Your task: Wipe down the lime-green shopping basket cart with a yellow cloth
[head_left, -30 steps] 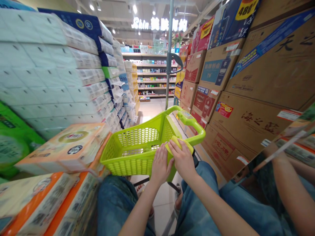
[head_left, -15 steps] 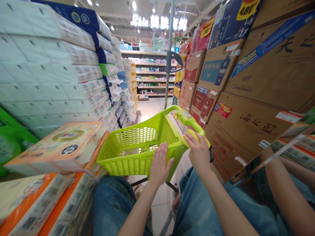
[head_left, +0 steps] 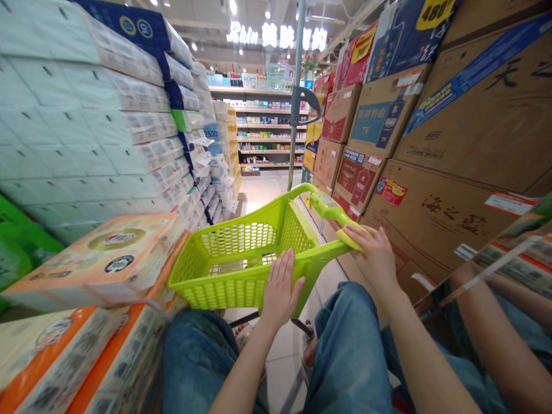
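Note:
A lime-green plastic shopping basket [head_left: 237,282] with a perforated wall stands in front of my knees, and its long handle [head_left: 328,204] rises forward and to the right. My left hand [head_left: 280,287] lies flat against the basket's near side, fingers spread, gripping nothing. My right hand [head_left: 373,256] is on the handle's right arm and presses a yellow sponge [head_left: 350,238] against it. The sponge's far end shows past my fingers, and the rest is hidden under my hand.
Stacked packs of tissue [head_left: 86,126] wall the left side, and large cardboard cartons [head_left: 435,213] wall the right. A mirror panel [head_left: 487,305] at lower right reflects my arm. A metal pole [head_left: 296,69] stands ahead, with stocked shelves [head_left: 267,135] beyond.
My right hand and the sponge have slid rightward and nearer along the basket handle, away from my left hand. My left hand stays on the basket, which has barely moved.

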The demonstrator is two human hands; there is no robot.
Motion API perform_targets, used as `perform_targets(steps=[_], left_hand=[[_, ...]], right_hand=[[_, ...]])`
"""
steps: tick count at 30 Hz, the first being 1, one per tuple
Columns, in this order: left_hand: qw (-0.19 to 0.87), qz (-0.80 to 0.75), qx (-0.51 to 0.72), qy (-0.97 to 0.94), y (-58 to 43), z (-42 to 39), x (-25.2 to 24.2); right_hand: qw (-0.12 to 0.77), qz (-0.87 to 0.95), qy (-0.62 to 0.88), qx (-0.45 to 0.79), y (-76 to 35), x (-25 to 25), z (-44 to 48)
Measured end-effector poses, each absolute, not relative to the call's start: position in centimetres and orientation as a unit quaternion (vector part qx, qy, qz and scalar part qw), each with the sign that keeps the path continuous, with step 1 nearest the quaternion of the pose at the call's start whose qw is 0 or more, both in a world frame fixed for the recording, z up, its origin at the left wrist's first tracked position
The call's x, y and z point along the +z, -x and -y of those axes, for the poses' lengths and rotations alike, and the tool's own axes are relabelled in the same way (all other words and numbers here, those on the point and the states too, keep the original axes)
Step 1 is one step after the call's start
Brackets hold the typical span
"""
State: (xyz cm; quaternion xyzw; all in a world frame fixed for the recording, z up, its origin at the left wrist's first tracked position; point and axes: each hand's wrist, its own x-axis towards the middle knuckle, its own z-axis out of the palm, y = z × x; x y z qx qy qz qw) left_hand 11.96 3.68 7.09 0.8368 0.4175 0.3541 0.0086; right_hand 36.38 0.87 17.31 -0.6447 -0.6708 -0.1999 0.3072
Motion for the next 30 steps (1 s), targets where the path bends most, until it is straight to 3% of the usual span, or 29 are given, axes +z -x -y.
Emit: perform_targets(steps=[4, 12, 17, 22, 30], left_hand=[[0.012, -0.421, 0.359, -0.833, -12.1, -3.7, 7.1], [0.014, -0.415, 0.358, -0.836, -11.8, -3.8, 6.8], [0.021, -0.409, 0.355, -0.840, -11.7, -3.7, 7.3], [0.034, -0.409, 0.362, -0.837, -11.8, -3.7, 7.5], [0.106, -0.434, 0.435, -0.782, -12.7, -5.1, 8.0]], right_hand=[[0.323, 0.639, 0.665, -0.213, -33.7, 17.0, -1.1], [0.267, 0.736, 0.605, -0.143, -25.5, 14.3, -1.3], [0.271, 0.756, 0.582, -0.123, -30.1, 16.2, -1.0], [0.331, 0.708, 0.612, -0.123, -37.5, 18.6, -2.6], [0.401, 0.774, 0.490, -0.023, -40.3, 18.7, -4.3]])
